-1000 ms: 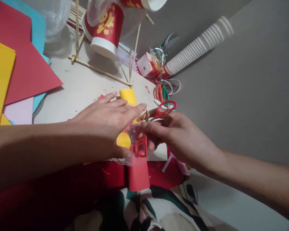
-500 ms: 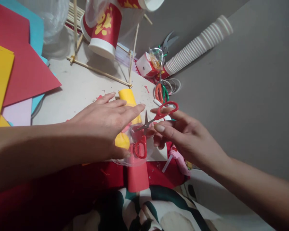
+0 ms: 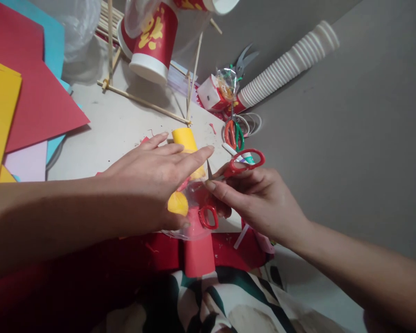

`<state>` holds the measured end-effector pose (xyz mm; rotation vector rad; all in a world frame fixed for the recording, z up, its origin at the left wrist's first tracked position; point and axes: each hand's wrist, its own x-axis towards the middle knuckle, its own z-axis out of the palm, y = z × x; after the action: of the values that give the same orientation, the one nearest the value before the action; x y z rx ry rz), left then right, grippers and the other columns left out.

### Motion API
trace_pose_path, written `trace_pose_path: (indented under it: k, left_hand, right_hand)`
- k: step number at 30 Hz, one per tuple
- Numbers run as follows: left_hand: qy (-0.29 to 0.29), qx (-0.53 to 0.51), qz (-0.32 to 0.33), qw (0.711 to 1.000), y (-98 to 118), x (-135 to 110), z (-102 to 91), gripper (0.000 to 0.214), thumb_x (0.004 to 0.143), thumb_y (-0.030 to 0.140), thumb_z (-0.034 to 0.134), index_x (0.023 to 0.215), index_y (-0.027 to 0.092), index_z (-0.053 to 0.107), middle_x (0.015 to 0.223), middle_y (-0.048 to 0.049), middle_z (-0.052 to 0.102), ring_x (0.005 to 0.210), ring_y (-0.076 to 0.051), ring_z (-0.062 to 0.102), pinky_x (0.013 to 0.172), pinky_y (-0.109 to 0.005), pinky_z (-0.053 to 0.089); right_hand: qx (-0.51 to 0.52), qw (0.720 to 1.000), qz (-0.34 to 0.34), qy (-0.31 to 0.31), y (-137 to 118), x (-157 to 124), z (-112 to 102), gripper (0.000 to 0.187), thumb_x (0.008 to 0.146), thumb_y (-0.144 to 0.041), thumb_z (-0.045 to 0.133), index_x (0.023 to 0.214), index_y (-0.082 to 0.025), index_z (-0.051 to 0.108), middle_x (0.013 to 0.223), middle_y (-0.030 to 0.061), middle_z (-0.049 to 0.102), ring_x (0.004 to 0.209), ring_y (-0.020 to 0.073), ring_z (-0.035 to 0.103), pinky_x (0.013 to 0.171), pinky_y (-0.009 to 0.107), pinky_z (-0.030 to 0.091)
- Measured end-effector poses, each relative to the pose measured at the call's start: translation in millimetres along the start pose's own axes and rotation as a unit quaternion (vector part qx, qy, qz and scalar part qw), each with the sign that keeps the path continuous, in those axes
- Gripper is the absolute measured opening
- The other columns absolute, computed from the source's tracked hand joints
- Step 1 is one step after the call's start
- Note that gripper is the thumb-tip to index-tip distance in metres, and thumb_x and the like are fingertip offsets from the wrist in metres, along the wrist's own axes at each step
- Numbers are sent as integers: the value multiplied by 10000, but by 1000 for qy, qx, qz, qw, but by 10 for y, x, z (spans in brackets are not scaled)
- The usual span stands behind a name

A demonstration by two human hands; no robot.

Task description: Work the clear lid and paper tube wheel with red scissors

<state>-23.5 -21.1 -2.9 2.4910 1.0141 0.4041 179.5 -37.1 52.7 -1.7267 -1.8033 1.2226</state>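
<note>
So, right grip (image 3: pixel 253 189) pinches red-plastic-handled metal scissors (image 3: pixel 230 169) just right of rolled yellow tube (image 3: pixel 184 138); left grip (image 3: pixel 159 173) spread flat across tube. Red paper cup (image 3: pixel 164 41) beyond tube: gold print (image 3: pixel 151 32), can't read.

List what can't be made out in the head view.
Head view: the pivot of the red-handled scissors, hidden by the right hand.
Head view: what lies beneath the left hand, covered by its palm.
Head view: rest of the uppermost paper cup, cut off by the top edge.
Head view: the red scrap on the table, too small to identify.
</note>
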Motion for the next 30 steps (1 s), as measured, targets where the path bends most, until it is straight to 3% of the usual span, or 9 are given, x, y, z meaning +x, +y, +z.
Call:
trace_pose_path:
  k: [5, 9, 11, 14, 19, 23, 26, 30]
  left_hand:
    - [-7, -11, -5, 1000, 10, -16, -23, 1088, 805, 656, 637, 1636, 207, 98, 1531, -118, 528, 1481, -307, 397, 1262, -482, 109]
    - [-8, -8, -6, 1000, 12, -15, -34, 1108, 800, 631, 641, 1638, 200, 57, 1537, -115, 521, 1481, -292, 395, 1264, -488, 98]
    - [-7, -6, -9, 1000, 10, -11, -31, 1121, 795, 614, 651, 1638, 195, 42, 1525, -116, 533, 1476, -289, 403, 1263, -488, 99]
    - [-6, -4, -7, 1000, 3, -11, -23, 1138, 792, 600, 661, 1638, 196, 17, 1520, -122, 536, 1473, -291, 406, 1263, -489, 95]
    - [-8, -6, -8, 1000, -1, -24, -23, 1127, 809, 600, 639, 1637, 186, -3, 1503, -141, 549, 1473, -294, 407, 1262, -504, 85]
    - [-4, -8, -10, 1000, 3, -25, -21, 1134, 806, 617, 639, 1638, 177, 5, 1479, -140, 570, 1464, -300, 419, 1261, -506, 95]
    - [2, -9, -10, 1000, -3, -23, -9, 1137, 802, 613, 643, 1639, 178, 8, 1489, -140, 562, 1464, -303, 419, 1261, -501, 100]
    - [4, -9, -3, 1000, -13, -19, -2, 1136, 798, 607, 632, 1640, 181, 0, 1531, -135, 524, 1467, -303, 413, 1262, -492, 90]
  right_hand:
    - [-100, 993, -61, 0, 21, -50, 9, 281, 875, -361, 680, 667, -192, 595, 596, 16, 625, 503, 116, 551, 472, 247, 445]
    - [-219, 959, -182, 1, 21, -67, -7, 218, 910, -263, 610, 704, -201, 579, 694, 36, 667, 615, 141, 616, 554, 260, 460]
    - [-243, 947, -211, -5, 11, -70, -10, 184, 912, -233, 593, 730, -209, 575, 693, 26, 667, 637, 139, 624, 583, 256, 470]
    - [-232, 954, -189, -21, -2, -66, -3, 186, 919, -246, 584, 737, -217, 558, 683, 15, 658, 625, 129, 602, 609, 256, 484]
    - [-108, 993, -42, -32, -18, -29, 19, 281, 892, -379, 646, 696, -211, 534, 577, -9, 565, 511, 118, 532, 487, 252, 434]
    - [-23, 998, 30, -42, -36, -1, 19, 353, 845, -433, 719, 649, -199, 541, 509, -11, 574, 442, 104, 515, 462, 242, 436]
    - [-25, 998, 23, -45, -20, -10, 16, 348, 857, -424, 713, 651, -198, 546, 514, -1, 594, 447, 106, 518, 465, 244, 436]
    - [-102, 993, -51, -28, 6, -43, 20, 261, 877, -370, 686, 708, -203, 579, 606, 10, 618, 518, 128, 556, 477, 257, 440]
